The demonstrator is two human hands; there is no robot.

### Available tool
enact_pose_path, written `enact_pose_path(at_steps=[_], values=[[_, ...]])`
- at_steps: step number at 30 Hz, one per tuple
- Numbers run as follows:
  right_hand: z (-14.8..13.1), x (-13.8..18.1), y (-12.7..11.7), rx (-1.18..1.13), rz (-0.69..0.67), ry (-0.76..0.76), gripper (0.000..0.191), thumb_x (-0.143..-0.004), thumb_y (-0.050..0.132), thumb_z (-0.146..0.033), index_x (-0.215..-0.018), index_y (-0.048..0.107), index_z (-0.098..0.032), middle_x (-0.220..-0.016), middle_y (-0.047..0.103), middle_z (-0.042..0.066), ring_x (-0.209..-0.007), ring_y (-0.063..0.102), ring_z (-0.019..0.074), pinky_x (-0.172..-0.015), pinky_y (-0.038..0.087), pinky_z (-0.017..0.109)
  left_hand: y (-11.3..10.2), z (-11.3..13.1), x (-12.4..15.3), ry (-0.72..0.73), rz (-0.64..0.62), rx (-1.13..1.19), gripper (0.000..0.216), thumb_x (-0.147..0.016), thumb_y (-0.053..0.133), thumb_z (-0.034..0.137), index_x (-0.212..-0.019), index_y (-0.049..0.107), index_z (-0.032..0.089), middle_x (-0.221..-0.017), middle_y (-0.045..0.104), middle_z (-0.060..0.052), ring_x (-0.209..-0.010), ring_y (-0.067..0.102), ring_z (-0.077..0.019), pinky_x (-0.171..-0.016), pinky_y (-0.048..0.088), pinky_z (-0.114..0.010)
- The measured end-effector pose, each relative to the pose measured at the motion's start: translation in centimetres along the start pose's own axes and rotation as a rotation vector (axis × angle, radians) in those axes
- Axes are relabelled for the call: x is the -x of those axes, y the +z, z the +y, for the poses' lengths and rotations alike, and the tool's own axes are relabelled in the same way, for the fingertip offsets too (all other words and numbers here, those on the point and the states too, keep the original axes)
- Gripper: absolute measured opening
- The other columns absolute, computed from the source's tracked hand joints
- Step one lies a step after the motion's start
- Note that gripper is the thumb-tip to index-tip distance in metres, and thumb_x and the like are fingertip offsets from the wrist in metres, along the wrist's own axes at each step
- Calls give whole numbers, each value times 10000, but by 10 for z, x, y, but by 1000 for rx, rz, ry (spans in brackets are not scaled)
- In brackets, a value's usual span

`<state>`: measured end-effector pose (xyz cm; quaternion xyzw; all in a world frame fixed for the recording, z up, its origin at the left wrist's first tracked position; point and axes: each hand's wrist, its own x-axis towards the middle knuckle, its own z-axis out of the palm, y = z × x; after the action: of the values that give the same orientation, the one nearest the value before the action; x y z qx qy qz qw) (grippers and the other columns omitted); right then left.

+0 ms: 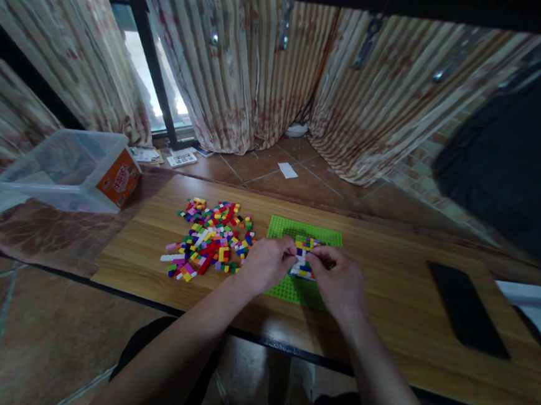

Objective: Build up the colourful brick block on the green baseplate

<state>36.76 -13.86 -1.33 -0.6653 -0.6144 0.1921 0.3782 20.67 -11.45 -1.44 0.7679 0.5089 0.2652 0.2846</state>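
A green studded baseplate [285, 227] lies on the wooden table. On it stands a block of multicoloured toy bricks [304, 264], partly hidden by my fingers. My left hand [270, 262] is over the plate's left side, fingers pinched together at the block's left edge. From the right, my right hand [339, 280] reaches in with thumb and finger pinched at the block's upper right. Whatever small pieces the fingertips may hold are too small and covered to tell. Left of the plate spreads a heap of loose toy bricks [211, 238] in many colours.
A clear plastic box [72, 165] with an orange label stands at the left end. Flat on the right part of the wooden table [389, 299] lies a dark slab like a phone or tablet [468, 308]. White papers [531, 307] are beyond it. Striped curtains [243, 69] hang behind.
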Motion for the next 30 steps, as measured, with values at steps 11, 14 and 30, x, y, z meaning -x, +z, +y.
enact_pose_path(at_steps=[11,14,30], values=[[-2,-1,6,-24,-25,34,190,-755,588,-360,-703,695,-212,-738,700,44,-667,618,195,-683,459,339,2,0,0,-8,7,38,89,-826,584,168,-812,669,191,-753,710,-3,-717,658,-146,-658,469,-228],[0,-1,7,-45,-25,35,188,-754,590,-357,-707,696,-209,-745,707,50,-674,626,201,-681,462,340,2,1,0,-19,4,47,87,-825,588,172,-817,672,192,-762,716,-5,-720,661,-147,-664,478,-232],[1,-3,9,-35,-24,29,178,-749,581,-345,-692,679,-209,-743,694,47,-701,624,207,-695,456,345,6,-1,1,-48,32,49,94,-829,590,175,-816,683,184,-765,726,-12,-719,667,-147,-664,481,-229]])
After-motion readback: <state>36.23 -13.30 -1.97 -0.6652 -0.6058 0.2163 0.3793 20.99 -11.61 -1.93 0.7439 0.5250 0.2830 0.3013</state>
